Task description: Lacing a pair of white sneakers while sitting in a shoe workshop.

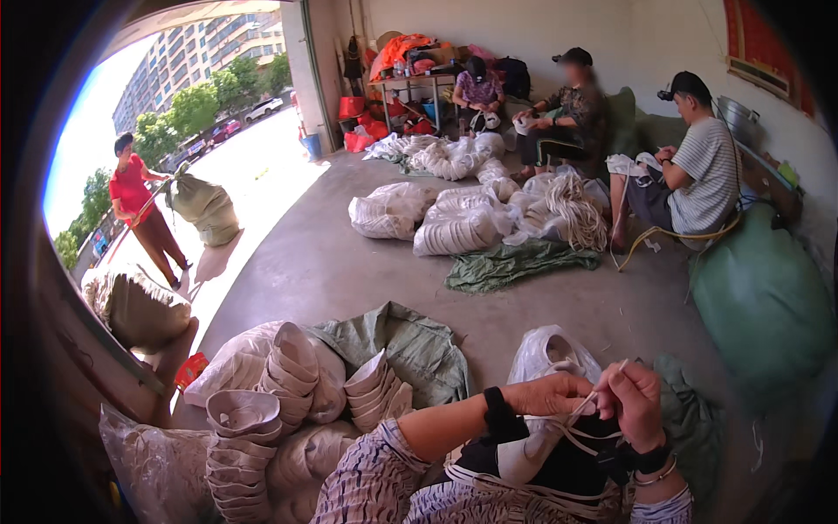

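Note:
My left hand and my right hand are close together above my lap, both closed in a pinch. A thin white lace runs between them, and a short end of it sticks up past my right fingertips. Below my hands, a pale fabric piece like a shoe upper lies on dark cloth over my lap. More loose white laces trail across my lap. Just beyond my hands, a clear plastic bag holds another pale upper. My left fingertips are partly hidden.
Nested stacks of pale uppers stand at my left, beside a green woven sack. Across the floor lie filled plastic bags and a lace bundle. Several people sit working; one person stands outside by a sack. A large green sack sits right.

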Available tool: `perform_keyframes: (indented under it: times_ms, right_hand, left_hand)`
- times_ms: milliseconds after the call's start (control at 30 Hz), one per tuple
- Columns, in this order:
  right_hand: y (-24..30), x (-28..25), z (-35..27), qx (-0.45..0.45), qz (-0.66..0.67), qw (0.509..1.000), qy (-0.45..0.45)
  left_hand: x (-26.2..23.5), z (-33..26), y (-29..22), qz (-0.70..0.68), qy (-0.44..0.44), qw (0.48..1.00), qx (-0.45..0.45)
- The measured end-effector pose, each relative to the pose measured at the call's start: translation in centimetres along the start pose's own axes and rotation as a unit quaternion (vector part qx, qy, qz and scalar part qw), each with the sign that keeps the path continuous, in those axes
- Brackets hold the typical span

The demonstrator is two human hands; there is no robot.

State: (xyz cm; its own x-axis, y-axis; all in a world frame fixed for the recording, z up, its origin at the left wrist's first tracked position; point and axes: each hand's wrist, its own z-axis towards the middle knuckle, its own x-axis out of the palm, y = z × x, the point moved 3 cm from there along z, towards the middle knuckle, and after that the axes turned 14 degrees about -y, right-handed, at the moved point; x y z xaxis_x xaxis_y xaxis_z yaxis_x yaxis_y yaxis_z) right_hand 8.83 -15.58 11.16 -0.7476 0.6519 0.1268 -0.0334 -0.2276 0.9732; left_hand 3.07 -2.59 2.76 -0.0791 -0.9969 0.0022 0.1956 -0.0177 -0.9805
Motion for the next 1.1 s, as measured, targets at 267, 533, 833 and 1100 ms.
perform_keyframes:
  times_ms: [267, 533, 833, 1100]
  right_hand:
    - [-5.7, -13.1, 0.3, 0.078, 0.142, 0.947, -0.276]
    - [-16.1, -34.8, -9.7, 0.181, 0.355, 0.808, -0.434]
    - [-10.1, -6.5, -0.7, 0.136, -0.152, 0.979, 0.023]
    - [-12.1, -7.4, 0.0, 0.219, -0.174, 0.959, 0.042]
  left_hand:
    - [-11.7, -4.5, 0.1, -0.189, -0.515, 0.832, -0.084]
    - [-20.8, -16.3, 1.1, -0.218, -0.658, 0.716, -0.081]
    - [-1.3, -6.3, -1.9, 0.645, -0.075, 0.761, -0.005]
    - [-1.9, -6.1, -1.3, 0.596, -0.184, 0.781, 0.027]
